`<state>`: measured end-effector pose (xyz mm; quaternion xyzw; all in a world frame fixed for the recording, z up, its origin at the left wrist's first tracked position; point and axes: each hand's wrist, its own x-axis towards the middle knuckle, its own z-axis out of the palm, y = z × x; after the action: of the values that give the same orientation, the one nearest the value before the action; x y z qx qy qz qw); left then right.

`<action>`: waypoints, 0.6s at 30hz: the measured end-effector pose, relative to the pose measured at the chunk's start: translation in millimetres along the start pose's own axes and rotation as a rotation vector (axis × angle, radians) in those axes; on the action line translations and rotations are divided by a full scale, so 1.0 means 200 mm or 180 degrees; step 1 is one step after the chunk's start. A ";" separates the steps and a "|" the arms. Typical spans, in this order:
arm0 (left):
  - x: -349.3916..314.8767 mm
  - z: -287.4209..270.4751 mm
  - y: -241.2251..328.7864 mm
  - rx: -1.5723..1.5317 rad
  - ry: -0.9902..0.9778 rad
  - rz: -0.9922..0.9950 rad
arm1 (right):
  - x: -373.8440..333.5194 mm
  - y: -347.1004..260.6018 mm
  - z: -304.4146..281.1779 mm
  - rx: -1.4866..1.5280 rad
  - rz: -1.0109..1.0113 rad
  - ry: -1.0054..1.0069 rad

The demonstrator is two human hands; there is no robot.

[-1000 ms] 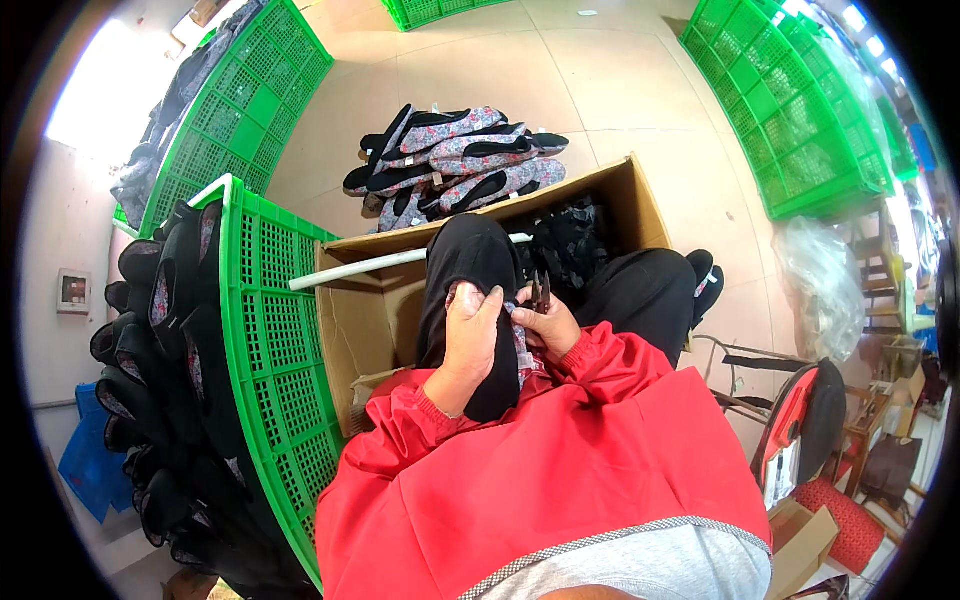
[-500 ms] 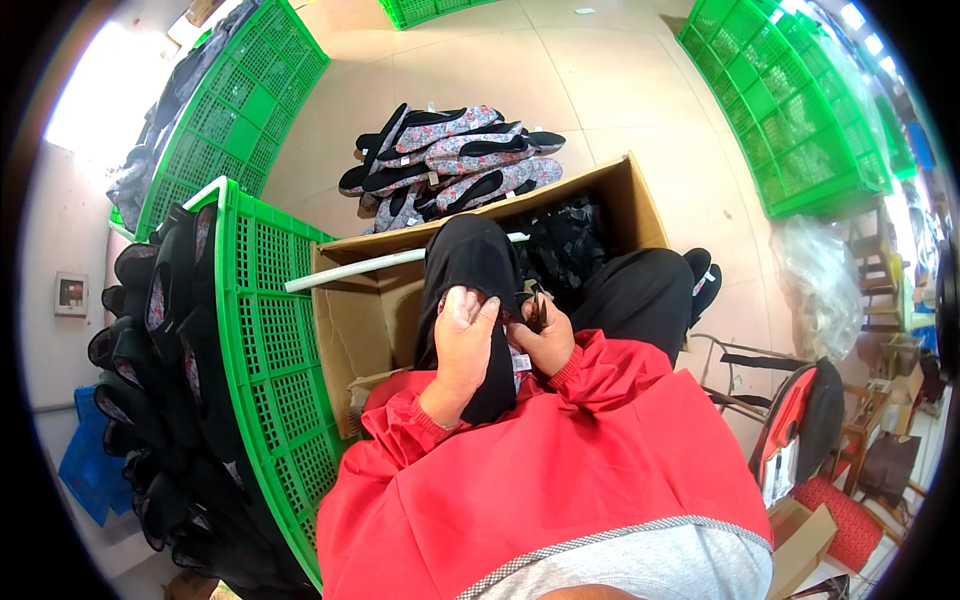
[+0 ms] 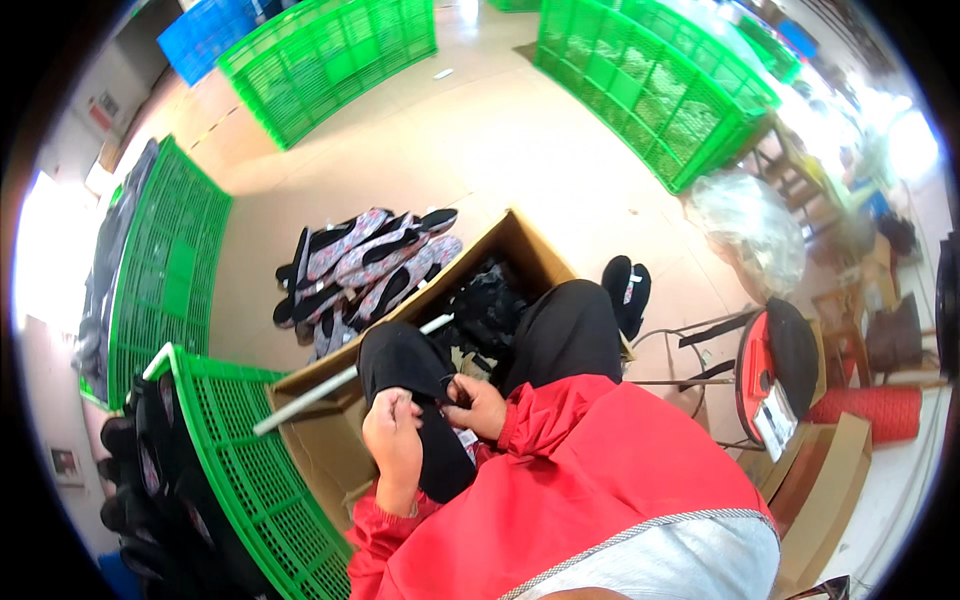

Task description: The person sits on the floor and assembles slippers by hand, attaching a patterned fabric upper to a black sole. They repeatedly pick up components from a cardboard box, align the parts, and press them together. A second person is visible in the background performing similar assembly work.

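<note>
My left hand (image 3: 393,440) is closed in a pinch above my left thigh. What its fingertips hold, if anything, is too small to make out. To its right, my right hand (image 3: 475,407) is curled closed against dark material at my knee. Its fingers hide most of what they grip. Between and below the hands, a flower-patterned piece with a white label (image 3: 466,438) shows in part on my lap. Its black parts blend with my trousers (image 3: 570,330), so its outline is unclear.
A cardboard box (image 3: 330,440) holding black items (image 3: 485,305) surrounds my knees, with a white bar (image 3: 310,398) across it. Flowered slippers (image 3: 370,260) lie piled beyond it; black slippers (image 3: 625,295) lie right. A green crate (image 3: 250,470) stands left. A red-and-black chair (image 3: 775,370) stands right.
The view has swung right and up, showing more of the floor and crates. My left hand has lifted away from the cloth and apart from my right hand. The right stays near the knee.
</note>
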<state>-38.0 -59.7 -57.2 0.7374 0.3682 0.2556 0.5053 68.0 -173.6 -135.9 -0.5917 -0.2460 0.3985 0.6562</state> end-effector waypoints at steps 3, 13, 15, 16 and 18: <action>0.00 -0.01 0.06 0.1281 0.0159 0.1125 | -0.01 -0.03 0.00 0.0080 0.0038 -0.0022; 0.20 0.00 0.20 0.1595 0.0191 0.2243 | 0.00 -0.03 0.00 0.0108 -0.0029 -0.0137; 0.22 0.01 0.16 0.1507 0.0106 0.2071 | -0.01 -0.07 -0.01 0.0207 0.0172 -0.0187; 0.23 0.01 0.16 0.1473 0.0093 0.2113 | -0.01 -0.10 -0.02 0.0260 0.0276 -0.0218; 0.24 0.01 0.16 0.1403 0.0064 0.2187 | 0.01 -0.05 -0.05 0.0167 0.0217 -0.0378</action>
<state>1.1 -30.4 -27.7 0.9056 0.1513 0.3318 0.2166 79.4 -176.8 -128.3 -0.5576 -0.2536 0.4614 0.6418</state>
